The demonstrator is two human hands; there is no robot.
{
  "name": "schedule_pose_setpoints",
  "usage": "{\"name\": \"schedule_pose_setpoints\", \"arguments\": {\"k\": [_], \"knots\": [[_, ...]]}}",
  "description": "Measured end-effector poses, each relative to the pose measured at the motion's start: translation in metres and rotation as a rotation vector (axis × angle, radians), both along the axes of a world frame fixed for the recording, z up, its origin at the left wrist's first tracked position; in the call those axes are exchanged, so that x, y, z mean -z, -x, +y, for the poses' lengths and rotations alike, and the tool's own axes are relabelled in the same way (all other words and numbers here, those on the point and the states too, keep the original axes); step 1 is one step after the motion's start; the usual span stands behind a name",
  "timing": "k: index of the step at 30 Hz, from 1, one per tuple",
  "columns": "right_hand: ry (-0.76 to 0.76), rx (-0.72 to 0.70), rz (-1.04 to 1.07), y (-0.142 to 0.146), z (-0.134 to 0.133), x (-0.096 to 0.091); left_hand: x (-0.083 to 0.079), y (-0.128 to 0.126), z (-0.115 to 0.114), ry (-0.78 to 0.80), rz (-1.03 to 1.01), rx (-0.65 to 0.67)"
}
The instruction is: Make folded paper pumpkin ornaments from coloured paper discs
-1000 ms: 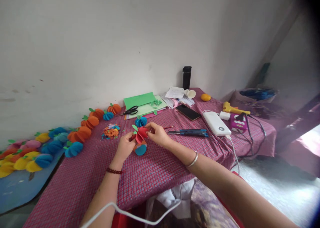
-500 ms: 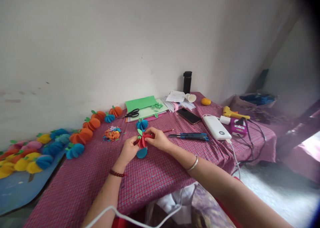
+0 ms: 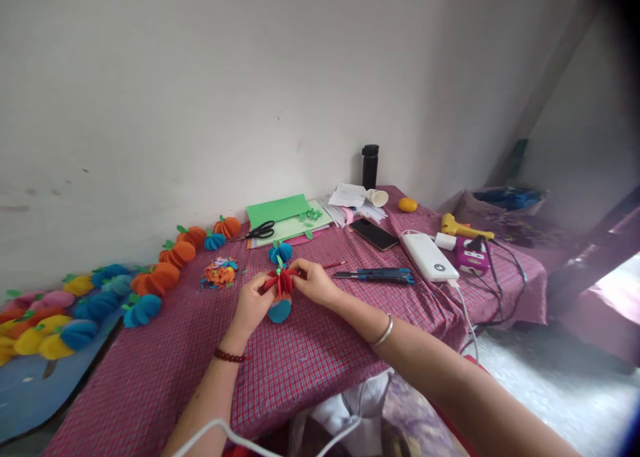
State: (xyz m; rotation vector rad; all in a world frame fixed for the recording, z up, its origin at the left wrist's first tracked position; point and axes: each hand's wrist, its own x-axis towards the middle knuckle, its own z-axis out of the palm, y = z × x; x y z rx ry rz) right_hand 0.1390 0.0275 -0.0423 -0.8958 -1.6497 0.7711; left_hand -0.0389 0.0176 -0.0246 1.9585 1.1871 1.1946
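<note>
A red paper pumpkin with a green leaf (image 3: 281, 280) is pinched between both my hands above the checked tablecloth (image 3: 310, 350). My left hand (image 3: 253, 301) grips its left side, fingers closed. Closed on the right side of the same pumpkin, my right hand (image 3: 315, 281) holds it near the top. A blue and orange paper disc (image 3: 279, 310) lies just under the pumpkin. A finished blue paper pumpkin (image 3: 281, 251) sits just behind my hands.
Rows of orange, blue, yellow and pink paper pumpkins (image 3: 150, 280) line the left. Paper scraps (image 3: 219, 273), scissors (image 3: 260, 230), green paper (image 3: 278, 209), a utility knife (image 3: 375, 275), phone (image 3: 374, 233), power bank (image 3: 429, 257), glue gun (image 3: 463, 228) and black bottle (image 3: 369, 166) lie behind and right.
Both hands have squeezed the red pumpkin's folds closer together and turned it slightly; its leaf now points upward. The view shifted a little.
</note>
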Motion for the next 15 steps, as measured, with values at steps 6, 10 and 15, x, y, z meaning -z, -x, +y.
{"name": "schedule_pose_setpoints", "arguments": {"k": [6,10,15], "knots": [[-0.057,0.061,-0.022,-0.0015,0.0024,-0.0016,-0.0028,0.0040,0.0035,-0.227,0.014,-0.047],[-0.113,0.121,-0.043,-0.0040,0.0040,-0.0014,-0.0003,0.0072,0.0059,-0.262,0.016,-0.065],[-0.175,0.139,-0.084,-0.0070,0.0005,-0.0057,-0.0003,0.0090,0.0069,-0.262,0.048,-0.112]]}}
